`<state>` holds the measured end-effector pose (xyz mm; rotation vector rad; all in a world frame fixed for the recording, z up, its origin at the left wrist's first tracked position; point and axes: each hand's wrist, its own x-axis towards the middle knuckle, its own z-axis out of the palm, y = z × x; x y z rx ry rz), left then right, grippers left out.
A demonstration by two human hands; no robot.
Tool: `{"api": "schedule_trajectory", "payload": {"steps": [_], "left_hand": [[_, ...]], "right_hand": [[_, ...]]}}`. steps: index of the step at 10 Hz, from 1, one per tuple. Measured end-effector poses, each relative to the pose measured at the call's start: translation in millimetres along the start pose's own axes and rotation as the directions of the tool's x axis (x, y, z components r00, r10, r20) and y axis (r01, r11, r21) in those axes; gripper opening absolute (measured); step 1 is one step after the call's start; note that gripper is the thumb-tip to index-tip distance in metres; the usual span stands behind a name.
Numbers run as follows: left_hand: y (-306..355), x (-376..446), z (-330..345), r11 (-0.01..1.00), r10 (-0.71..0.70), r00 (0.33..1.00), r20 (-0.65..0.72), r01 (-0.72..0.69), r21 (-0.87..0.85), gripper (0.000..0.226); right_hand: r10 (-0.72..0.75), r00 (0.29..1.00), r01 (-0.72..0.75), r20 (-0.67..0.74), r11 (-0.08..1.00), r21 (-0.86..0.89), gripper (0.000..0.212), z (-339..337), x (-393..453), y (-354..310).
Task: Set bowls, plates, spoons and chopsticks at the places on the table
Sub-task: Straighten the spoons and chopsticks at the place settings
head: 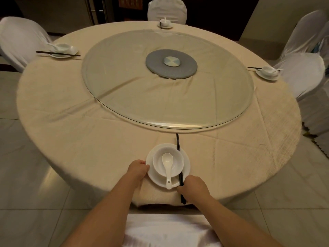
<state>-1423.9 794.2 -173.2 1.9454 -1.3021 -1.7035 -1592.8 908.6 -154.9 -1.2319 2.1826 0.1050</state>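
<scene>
left hand [139,169]: gripping the left rim of the near plate, fingers curling round its edge, thumb side up top

right hand [193,184]: pinching the near end of the chopsticks, fingers curling tight around them just off the plate's lower right rim

near plate [186,166]: sitting between both hands on the cloth, right at the table edge closest to the body

bowl [158,162]: resting on that plate, a bit toward the left hand's side and farther out than either hand

spoon [167,168]: lying in the bowl, scoop pointing away, handle sticking back over the plate rim, ending just left of the right hand

chopsticks [179,161]: running from the right hand straight out past the plate, leaning on its right rim and brushing the bowl's side

glass turntable [124,97]: lying flat way out beyond the chopstick tips, grey disc [187,72] showing under its middle

tablecloth [80,139]: beige, kinda wrinkly, spreading out all around both hands

far left setting [61,49]: plate, bowl, spoon, chopsticks, well off past the left hand

far right setting [267,73]: same deal, well off past the right hand

setting straight across [165,23]: sitting at the far rim, dead ahead of both hands

white-covered chairs [19,41]: standing behind those far places
</scene>
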Motion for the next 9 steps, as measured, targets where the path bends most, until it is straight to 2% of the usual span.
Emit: {"api": "schedule_trajectory", "payload": {"steps": [4, 6, 7, 8, 9], "left_hand": [[1, 0, 0, 0.998, -0.021, 1.000, 0.016, 0.022, -0.051, 0.015], [3, -5, -6, 0.998, -0.054, 0.998, 0.018, 0.054, -0.011, 0.015], [5, -9, -9, 0.998, -0.030, 1.000, -0.008, 0.030, 0.054, 0.017], [11, -20, -15, 0.946, 0.117, 0.992, -0.047, -0.097, 0.309, 0.024], [19, -40, -23, 0.820, 0.253, 0.964, -0.082, -0.169, 0.546, 0.033]], "right_hand": [[0.047, 0.998, -0.052, 0.035, 0.982, 0.180, 0.032, 1, 1, 5], [0.099, 0.992, -0.087, -0.081, 0.986, 0.145, 0.034, -16, -1, 13], [0.100, 0.987, -0.090, -0.124, 0.992, 0.085, 0.034, -28, -5, 19], [0.076, 0.986, -0.070, -0.151, 0.997, 0.041, 0.034, -40, -12, 20], [0.041, 0.981, -0.039, -0.188, 0.999, 0.016, 0.032, -52, -23, 21]]}}
